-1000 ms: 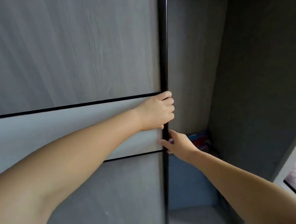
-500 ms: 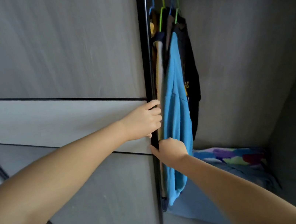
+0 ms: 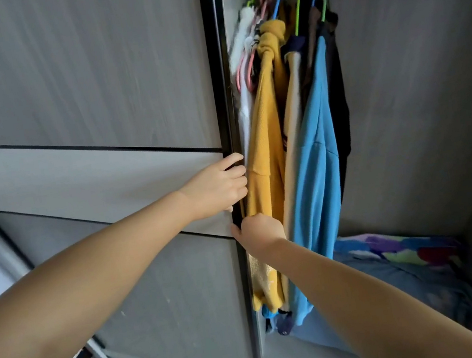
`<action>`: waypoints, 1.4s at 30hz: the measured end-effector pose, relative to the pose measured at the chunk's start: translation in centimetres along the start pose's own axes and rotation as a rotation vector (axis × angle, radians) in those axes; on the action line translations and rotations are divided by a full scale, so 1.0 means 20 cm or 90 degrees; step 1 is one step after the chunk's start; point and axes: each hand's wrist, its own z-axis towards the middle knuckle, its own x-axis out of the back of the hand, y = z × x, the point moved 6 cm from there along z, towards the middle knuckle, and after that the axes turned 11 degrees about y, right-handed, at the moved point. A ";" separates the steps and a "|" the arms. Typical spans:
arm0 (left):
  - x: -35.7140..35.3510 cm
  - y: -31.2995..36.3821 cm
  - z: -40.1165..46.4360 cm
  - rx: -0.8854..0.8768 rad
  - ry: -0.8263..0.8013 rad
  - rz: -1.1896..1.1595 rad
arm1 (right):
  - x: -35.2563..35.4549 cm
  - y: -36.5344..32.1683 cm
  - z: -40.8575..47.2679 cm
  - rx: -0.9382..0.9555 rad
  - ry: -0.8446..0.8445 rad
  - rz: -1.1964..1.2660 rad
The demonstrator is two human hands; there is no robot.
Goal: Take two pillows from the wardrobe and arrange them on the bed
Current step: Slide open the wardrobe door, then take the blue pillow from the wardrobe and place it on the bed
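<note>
Gripping the sliding door's black edge point(image 3: 223, 119) at frame centre, the left hand point(image 3: 219, 189) and right hand point(image 3: 260, 232) curl their fingers around it. Inside the wardrobe point(image 3: 415, 88), hung shirts point(image 3: 301, 153); lower right, a blue pillow point(image 3: 406, 285) under multicoloured bedding point(image 3: 394, 248).

We had one view only, from the wide-angle camera worn on the head, so no second view shared any of the scene. It looked forward and a little downward along both bare forearms, which entered from the bottom edge. It stood close to the grey wood-grain sliding wardrobe door point(image 3: 74, 80), which filled the left half. The open wardrobe interior with its row of hanging clothes point(image 3: 299, 137) filled the right. Straight lines bowed toward the edges.
</note>
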 end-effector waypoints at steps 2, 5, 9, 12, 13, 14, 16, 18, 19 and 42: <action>-0.01 0.00 -0.01 -0.004 -0.008 0.007 | 0.00 -0.01 0.00 -0.001 0.001 -0.002; 0.00 0.00 -0.01 0.002 -0.012 -0.002 | 0.00 0.00 -0.01 -0.004 -0.003 0.004; 0.03 0.05 0.01 0.020 0.028 -0.051 | -0.01 0.17 -0.10 -0.008 -0.037 -0.015; 0.04 0.27 0.11 -0.017 0.081 -0.150 | -0.01 0.46 -0.25 -0.058 -0.063 -0.059; 0.05 0.37 0.16 -0.039 0.098 -0.184 | -0.01 0.58 -0.32 -0.090 -0.072 -0.078; 0.05 0.47 0.23 -0.059 0.111 -0.217 | -0.01 0.70 -0.39 -0.124 -0.082 -0.094; 0.08 0.65 0.40 -0.075 0.127 -0.285 | -0.01 0.94 -0.55 -0.188 -0.102 -0.113; 0.07 0.84 0.58 -0.071 0.110 -0.377 | 0.00 1.16 -0.72 -0.249 -0.123 -0.129; 0.05 0.93 0.67 -0.058 0.081 -0.422 | 0.00 1.26 -0.81 -0.277 -0.134 -0.139; -1.23 2.04 1.77 0.234 -0.402 -0.754 | -1.01 2.82 -0.59 -0.268 -0.355 -0.059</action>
